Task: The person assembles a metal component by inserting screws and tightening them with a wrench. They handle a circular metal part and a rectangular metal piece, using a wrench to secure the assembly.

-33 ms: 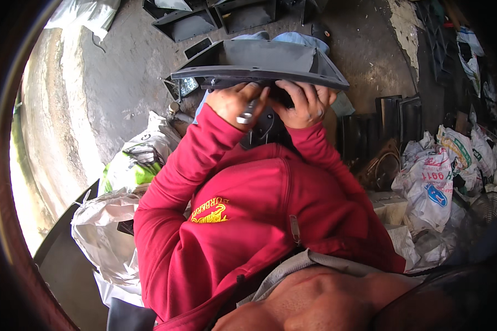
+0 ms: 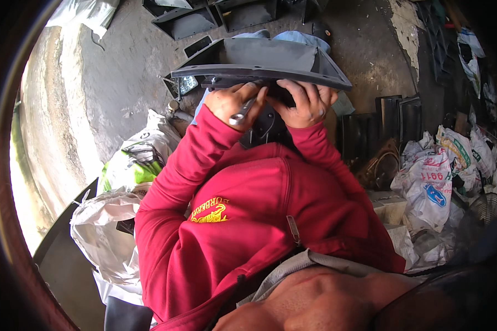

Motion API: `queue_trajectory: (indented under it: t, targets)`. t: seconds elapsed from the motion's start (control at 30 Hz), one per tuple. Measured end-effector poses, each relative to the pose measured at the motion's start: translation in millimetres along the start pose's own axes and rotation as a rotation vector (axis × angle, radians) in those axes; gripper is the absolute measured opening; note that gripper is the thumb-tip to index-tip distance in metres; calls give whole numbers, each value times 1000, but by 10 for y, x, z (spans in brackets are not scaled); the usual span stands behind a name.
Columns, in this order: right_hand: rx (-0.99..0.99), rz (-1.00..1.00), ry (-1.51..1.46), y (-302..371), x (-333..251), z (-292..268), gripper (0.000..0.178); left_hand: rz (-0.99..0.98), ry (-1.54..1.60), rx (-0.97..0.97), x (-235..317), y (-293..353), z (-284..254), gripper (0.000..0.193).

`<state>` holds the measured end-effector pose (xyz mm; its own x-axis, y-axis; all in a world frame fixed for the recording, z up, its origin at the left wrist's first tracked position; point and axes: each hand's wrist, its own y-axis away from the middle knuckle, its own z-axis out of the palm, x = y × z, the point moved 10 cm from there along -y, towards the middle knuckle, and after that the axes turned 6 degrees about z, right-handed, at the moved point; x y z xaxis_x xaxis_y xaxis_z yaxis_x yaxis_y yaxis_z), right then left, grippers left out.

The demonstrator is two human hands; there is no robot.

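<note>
A large black open-topped frame or trough [image 2: 270, 52] stands before me with its long near edge toward me. My left hand [image 2: 232, 103] is closed round a metal wrench [image 2: 242, 113] under that edge. The ring end of the wrench points back toward me; its other end is hidden by my fingers and the black part. My right hand [image 2: 303, 103] grips the near edge further right, with fingers curled against its underside. A bolt [image 2: 213, 80] sticks out on the left part of the edge. What the fingertips touch underneath is hidden.
More black troughs [image 2: 190, 25] lie on the floor ahead. A small mirror-like piece [image 2: 186, 84] sits beyond my left hand. White sacks [image 2: 107, 226] are at my left, and printed sacks [image 2: 431, 182] pile up on the right near black boxes [image 2: 395, 118].
The wrench in my left hand has swung a little to the left, showing more of its ring end. My right hand and the trough have hardly moved.
</note>
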<state>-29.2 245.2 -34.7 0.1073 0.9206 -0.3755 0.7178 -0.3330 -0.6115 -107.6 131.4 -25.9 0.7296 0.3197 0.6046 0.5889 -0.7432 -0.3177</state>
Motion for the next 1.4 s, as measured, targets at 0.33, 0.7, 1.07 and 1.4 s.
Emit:
queue_trajectory:
  t: [0.33,0.7,1.07,1.4]
  targets:
    - [-23,-6,7,-78,-15,66,42,-612,966,3,-664,311,276,26]
    - [-53,73,-87,-87,43,-37,42,2,133,123,52,-73,-194,10]
    - [31,74,-79,-47,119,-56,48,100,-458,-437,364,-387,402,17]
    - [21,-1,20,-34,29,2,42,-323,584,49,-458,191,130,18]
